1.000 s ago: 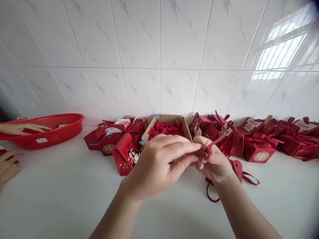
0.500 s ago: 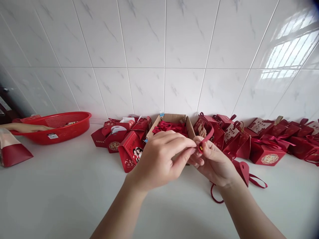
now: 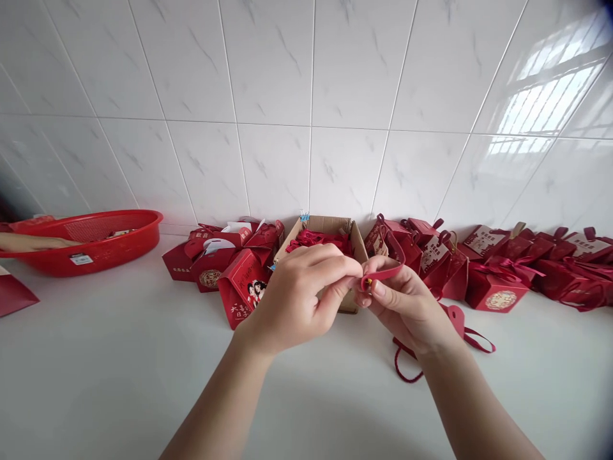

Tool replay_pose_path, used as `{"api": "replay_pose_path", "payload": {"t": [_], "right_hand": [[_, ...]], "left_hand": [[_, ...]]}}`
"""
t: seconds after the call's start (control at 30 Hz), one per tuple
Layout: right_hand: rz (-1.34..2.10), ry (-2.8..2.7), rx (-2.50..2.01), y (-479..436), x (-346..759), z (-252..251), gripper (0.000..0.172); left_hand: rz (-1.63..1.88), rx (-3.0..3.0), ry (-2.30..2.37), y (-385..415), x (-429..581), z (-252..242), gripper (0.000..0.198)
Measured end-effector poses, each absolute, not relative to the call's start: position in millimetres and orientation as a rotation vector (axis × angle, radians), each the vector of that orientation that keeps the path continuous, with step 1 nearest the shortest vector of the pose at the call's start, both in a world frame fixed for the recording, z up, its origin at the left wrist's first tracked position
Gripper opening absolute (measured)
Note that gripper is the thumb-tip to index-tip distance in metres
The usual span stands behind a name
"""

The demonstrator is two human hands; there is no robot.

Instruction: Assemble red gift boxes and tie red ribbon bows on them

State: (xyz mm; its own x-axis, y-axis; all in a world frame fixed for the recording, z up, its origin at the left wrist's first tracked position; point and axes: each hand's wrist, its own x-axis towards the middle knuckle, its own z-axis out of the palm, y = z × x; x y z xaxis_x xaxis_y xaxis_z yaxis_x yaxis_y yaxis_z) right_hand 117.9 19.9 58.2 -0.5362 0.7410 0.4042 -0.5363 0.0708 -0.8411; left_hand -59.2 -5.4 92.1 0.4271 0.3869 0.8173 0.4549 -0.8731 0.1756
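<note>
Strap (image 3: 385,273): in the right fingers (image 3: 390,296), beside the left fingertips (image 3: 352,269)
Carton (image 3: 359,245): just behind the fingers, ribbons (image 3: 323,240) in it
Left boxes (image 3: 215,259): behind, left of the fingers
Basin (image 3: 112,249): farther left, another person's arm (image 3: 36,241) in it
Right boxes (image 3: 495,278): behind, right of the fingers
Counter (image 3: 119,383): below the fingers
Wall (image 3: 275,76): behind, past the carton

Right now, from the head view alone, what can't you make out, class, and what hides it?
Head view: part of the red strip, covered by the right hand.
Head view: near side of the cardboard box, mostly behind the left hand.
Head view: red packet, cut off by the left edge.
Head view: print on the basket label, too small.
</note>
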Motion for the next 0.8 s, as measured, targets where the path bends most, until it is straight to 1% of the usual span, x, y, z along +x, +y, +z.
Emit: {"api": "replay_pose_path", "payload": {"t": [0.2,0.4,0.63,0.8], "right_hand": [[1.675,-1.428,-0.179,21.6,122.1,58.9,0.004],[1.670,-1.382,-0.125,22.3,117.2,55.5,0.009],[1.470,-1.393,-0.201,20.3,119.1,56.3,0.011],[1.172,-1.376,-0.292,19.7,116.1,55.2,0.019]], "left_hand": [[-1.433,-2.626,-0.743,-7.8,-57.1,90.8,0.015],[-1.390,-2.633,-0.775,-11.4,-54.7,92.3,0.015],[-1.383,-2.610,-0.853,-8.0,-49.7,87.9,0.015],[-1.349,-2.545,-0.905,-6.1,-48.5,85.4,0.015]]}}
